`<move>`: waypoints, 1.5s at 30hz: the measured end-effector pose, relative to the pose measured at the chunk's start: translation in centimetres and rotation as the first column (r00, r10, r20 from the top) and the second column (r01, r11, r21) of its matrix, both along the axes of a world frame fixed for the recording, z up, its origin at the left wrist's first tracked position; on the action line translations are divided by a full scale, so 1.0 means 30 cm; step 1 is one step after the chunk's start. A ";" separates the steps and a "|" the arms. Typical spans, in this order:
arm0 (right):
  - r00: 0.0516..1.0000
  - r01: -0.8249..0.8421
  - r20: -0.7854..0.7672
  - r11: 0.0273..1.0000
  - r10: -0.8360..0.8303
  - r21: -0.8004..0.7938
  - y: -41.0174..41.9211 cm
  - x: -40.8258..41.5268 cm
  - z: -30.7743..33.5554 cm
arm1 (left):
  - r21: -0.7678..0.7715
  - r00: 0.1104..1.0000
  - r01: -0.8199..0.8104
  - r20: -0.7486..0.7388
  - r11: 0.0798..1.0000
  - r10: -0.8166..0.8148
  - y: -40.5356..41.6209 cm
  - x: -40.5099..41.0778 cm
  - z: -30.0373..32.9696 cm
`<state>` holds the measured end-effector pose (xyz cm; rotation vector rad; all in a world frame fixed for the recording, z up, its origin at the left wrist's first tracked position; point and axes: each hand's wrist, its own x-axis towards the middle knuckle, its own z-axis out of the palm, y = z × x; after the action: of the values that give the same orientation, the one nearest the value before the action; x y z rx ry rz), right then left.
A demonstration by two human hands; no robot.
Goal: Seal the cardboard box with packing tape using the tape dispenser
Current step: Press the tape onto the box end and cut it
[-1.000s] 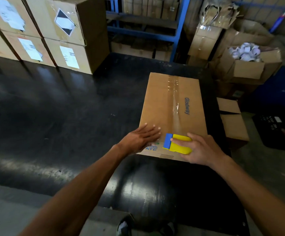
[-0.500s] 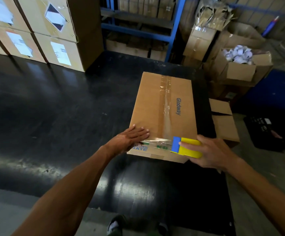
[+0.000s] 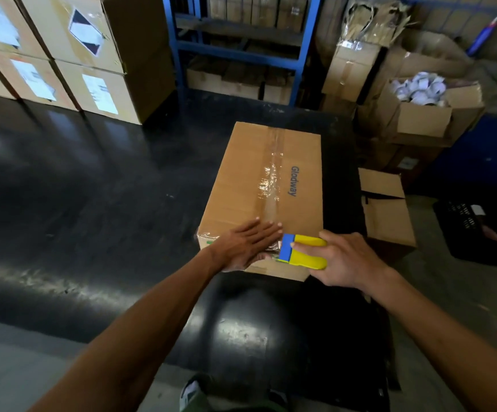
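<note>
A closed brown cardboard box (image 3: 241, 179) printed "Gladway" lies on a black table (image 3: 92, 203). A strip of clear packing tape (image 3: 271, 173) runs along its centre seam to the near edge. My left hand (image 3: 248, 243) lies flat, fingers together, over the box's near edge and presses on the tape end. My right hand (image 3: 345, 260) grips a yellow tape dispenser with a blue blade end (image 3: 300, 251) at the box's near right corner, just right of my left hand. Crinkled tape shows between the two hands.
Stacked labelled cartons (image 3: 72, 55) stand at the table's back left. A blue metal rack (image 3: 241, 49) stands behind. To the right are open cartons (image 3: 425, 114), one holding white rolls, a small box (image 3: 387, 209) and a black crate (image 3: 473, 230) on the floor.
My left hand slid from the box top down over the near edge onto the tape end. The dispenser moved off past the near edge, then back close to my left hand.
</note>
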<state>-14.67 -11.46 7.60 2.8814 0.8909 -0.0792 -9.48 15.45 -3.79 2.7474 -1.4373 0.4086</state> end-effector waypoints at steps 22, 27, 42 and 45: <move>0.989 -0.147 0.031 0.976 0.143 0.162 -0.323 0.002 -0.017 | 0.103 0.994 -0.108 -0.004 0.989 0.109 -0.067 -0.021 0.018; 0.992 -0.125 0.021 0.972 0.124 0.199 -0.331 0.001 -0.039 | 0.070 0.996 -0.093 -0.008 0.993 0.094 -0.243 -0.030 0.006; 0.990 -0.143 0.002 0.989 0.143 0.048 -0.381 0.014 -0.118 | 0.067 0.992 -0.118 -0.034 0.991 0.120 -0.241 -0.023 0.000; 0.993 -0.117 0.028 0.993 0.117 -0.011 -0.344 0.005 -0.174 | 0.072 0.989 -0.127 -0.061 0.989 0.131 -0.244 -0.020 0.009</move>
<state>-14.54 -21.79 2.39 2.8076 1.0484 -0.0308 -10.09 8.12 -3.54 2.8883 -1.2868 0.2735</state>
